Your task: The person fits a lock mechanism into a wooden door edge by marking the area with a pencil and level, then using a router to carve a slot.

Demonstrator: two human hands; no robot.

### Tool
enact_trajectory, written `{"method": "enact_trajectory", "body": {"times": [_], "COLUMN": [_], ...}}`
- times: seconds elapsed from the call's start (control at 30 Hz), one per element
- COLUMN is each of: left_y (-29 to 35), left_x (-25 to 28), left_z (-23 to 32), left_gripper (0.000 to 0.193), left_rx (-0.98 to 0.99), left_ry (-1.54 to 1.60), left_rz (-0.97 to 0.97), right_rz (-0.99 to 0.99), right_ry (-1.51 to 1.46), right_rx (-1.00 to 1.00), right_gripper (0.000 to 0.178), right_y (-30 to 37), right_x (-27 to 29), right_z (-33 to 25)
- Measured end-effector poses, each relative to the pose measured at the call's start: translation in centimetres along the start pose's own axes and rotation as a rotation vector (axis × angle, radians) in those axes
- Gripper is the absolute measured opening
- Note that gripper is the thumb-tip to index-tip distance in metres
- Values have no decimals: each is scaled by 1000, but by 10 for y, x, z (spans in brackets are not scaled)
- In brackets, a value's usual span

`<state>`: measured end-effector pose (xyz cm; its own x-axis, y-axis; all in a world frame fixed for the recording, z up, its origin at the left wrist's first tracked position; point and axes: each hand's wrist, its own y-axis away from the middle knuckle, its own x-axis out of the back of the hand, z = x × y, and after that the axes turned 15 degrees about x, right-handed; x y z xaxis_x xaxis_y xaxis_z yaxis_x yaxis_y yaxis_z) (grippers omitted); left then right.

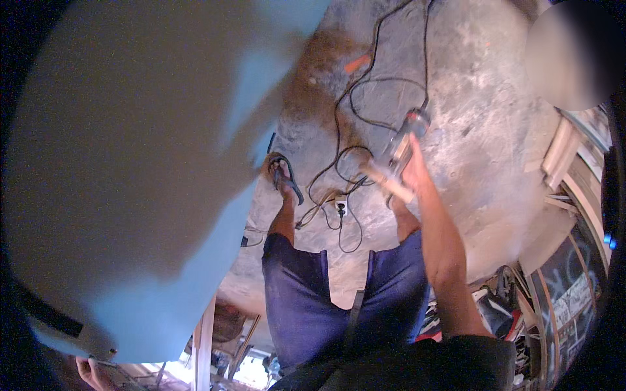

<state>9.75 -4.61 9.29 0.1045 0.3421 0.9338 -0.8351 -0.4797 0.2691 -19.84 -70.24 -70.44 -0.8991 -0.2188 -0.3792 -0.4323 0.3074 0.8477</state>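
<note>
My right hand is closed around the body of a corded angle grinder, dark with a bit of red near its cord end. The grinder is held out above the floor between my legs and to the right; its pale head is smeared by motion. A large blue panel, mostly in shadow, fills the left side. A dark slot and a small round hole show near its lower end. At that lower edge my left hand appears in part, fingers closed on the panel's rim.
Black cords loop across the stained concrete floor. A white socket with a plug lies between my feet. An orange piece is on the floor farther off. Wooden boards and clutter line the right side.
</note>
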Motion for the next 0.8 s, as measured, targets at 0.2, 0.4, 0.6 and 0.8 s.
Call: {"method": "enact_trajectory", "body": {"times": [0.2, 0.4, 0.6, 0.8], "left_y": [19, 29, 24, 135], "left_x": [-70, -77, -93, -73], "left_z": [31, 48, 39, 78], "left_gripper": [24, 24, 31, 38], "left_rx": [-198, -291, -426, -779], "left_ry": [90, 148, 264, 753], "left_rz": [-69, -68, 25, -583], "right_rz": [-58, -295, -448, -638], "right_ry": [-62, -219, -202, -100], "right_rx": [-23, 182, 363, 524], "right_gripper": [56, 80, 94, 90], "right_y": [247, 470, 595, 663], "right_x": [-91, -169, -266, -351], "right_z": [6, 21, 12, 2]}}
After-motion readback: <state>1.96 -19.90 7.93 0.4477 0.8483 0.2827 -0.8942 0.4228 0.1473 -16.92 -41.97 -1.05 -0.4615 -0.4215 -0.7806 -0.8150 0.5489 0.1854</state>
